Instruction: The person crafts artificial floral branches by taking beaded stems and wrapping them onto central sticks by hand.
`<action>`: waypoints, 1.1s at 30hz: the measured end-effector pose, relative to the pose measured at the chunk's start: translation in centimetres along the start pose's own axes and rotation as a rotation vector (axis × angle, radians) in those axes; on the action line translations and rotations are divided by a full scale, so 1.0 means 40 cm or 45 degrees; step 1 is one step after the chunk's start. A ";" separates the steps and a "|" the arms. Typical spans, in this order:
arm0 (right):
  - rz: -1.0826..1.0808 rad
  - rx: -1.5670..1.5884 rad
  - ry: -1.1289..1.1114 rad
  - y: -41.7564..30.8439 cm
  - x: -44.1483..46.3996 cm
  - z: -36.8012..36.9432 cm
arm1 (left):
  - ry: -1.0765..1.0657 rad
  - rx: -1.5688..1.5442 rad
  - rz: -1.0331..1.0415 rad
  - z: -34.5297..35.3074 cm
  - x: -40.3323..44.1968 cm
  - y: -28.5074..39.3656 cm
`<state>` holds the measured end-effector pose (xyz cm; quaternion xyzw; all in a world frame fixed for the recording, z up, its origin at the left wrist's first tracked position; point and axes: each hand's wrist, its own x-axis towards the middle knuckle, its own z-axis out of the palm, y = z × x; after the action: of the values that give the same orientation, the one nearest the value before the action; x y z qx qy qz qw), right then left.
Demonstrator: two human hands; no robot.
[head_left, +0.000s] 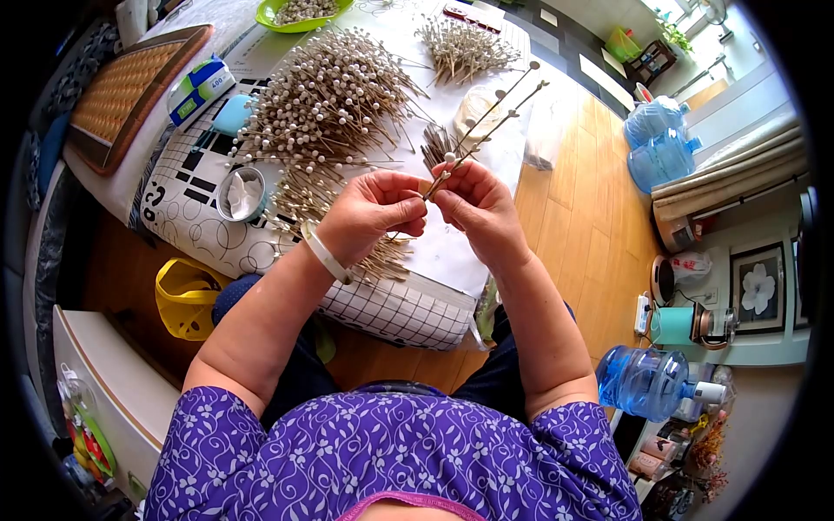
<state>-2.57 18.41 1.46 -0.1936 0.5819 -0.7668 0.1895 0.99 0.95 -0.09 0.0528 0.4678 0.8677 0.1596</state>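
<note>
My right hand (479, 208) pinches a thin brown twig (486, 130) between thumb and fingers. Its branches slant up to the right and carry small dark round buds, with a white berry (450, 157) low on it. My left hand (375, 213), a pale bangle on its wrist, is closed beside the twig's lower end. A small tan bit shows at its fingertips, but what they grip is mostly hidden. Just behind the hands lies a bundle of short brown sticks (433, 144). A large heap of white-berried stems (334, 95) spreads behind my left hand, with loose stems (382, 257) under it.
On the table (417, 300) a small bowl (242, 204) holds white material. Another stem pile (465, 52) and a green basin (269, 19) stand at the back. A tissue pack (201, 89) is left. A yellow basket (181, 300) and water bottles (647, 382) flank me.
</note>
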 end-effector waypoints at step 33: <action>0.157 0.042 0.046 0.012 -0.015 0.020 | 0.206 0.974 0.762 0.025 -0.011 -0.003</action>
<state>-1.62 17.94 1.13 -0.1404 0.5833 -0.7666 0.2289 1.66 1.66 0.40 0.1720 0.7281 0.6429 -0.1644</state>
